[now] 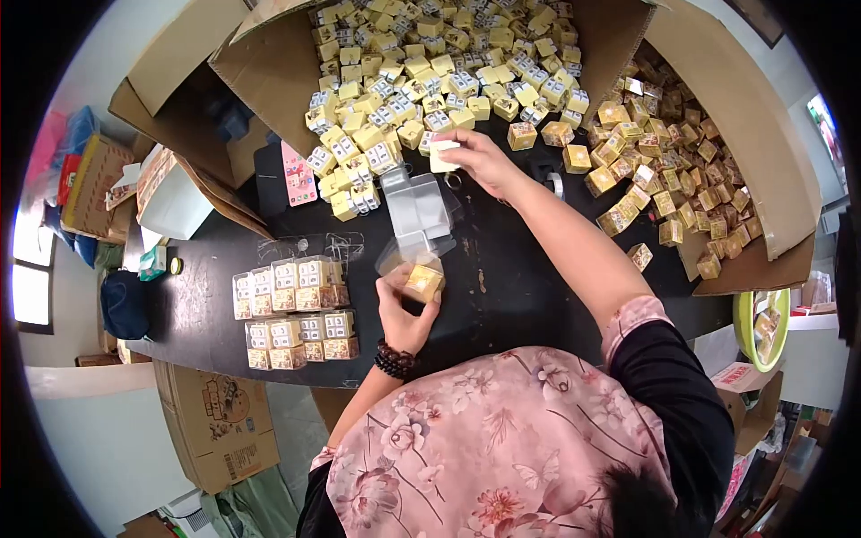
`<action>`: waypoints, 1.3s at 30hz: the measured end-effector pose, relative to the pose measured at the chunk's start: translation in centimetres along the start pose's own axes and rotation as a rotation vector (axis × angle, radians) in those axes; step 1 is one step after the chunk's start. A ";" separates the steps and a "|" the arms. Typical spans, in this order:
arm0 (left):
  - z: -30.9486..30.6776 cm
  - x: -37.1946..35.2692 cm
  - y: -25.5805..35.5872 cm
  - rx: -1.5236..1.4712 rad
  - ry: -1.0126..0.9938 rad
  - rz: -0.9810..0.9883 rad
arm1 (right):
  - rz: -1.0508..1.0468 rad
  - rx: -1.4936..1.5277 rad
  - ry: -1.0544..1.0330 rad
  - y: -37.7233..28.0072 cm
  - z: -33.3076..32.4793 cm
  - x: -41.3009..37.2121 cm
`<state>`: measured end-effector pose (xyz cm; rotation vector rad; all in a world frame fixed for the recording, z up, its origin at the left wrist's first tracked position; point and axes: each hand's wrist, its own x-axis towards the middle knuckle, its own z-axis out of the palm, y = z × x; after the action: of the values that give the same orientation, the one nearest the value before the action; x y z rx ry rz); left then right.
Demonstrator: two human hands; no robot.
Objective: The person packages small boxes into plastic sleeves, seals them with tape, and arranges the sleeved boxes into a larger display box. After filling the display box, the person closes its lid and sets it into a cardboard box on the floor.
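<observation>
My left hand (404, 316), a beaded bracelet at its wrist, is closed around a small gold printed box (423, 281). A clear plastic package (418, 213) lies directly beyond that box, its flaps spread; whether the box sits inside the plastic is hard to tell. My right hand (482, 163) pinches a small pale yellow block (442, 156) at the near edge of a big heap of yellow and white blocks (421, 90). A metal ring (453, 181) shows just below the right fingers.
Several packed clear boxes (291, 300) stand in rows on the black table (511, 296) at left. Gold printed boxes (691, 170) spill from a cardboard carton (753, 108) at right. A pink phone-like item (300, 173) lies left of the heap. A tape roll (555, 186) stands right of centre.
</observation>
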<state>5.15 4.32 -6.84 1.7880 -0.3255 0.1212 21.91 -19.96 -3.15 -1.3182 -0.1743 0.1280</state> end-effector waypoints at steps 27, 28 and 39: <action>3.3 -2.0 8.2 -0.082 -0.320 -0.023 | -0.196 -0.359 0.211 -5.7 7.5 -24.3; 3.1 -2.1 8.7 -0.106 -0.367 -0.062 | -0.196 -0.360 0.213 -6.2 7.3 -24.4; 2.9 -1.8 8.8 -0.489 -0.610 -0.216 | -0.261 -0.435 0.270 -8.2 7.3 -24.7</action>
<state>0.66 0.01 0.26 1.3244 -0.5380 -0.6206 -3.77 -19.75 5.17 -1.7155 -0.1475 -0.3258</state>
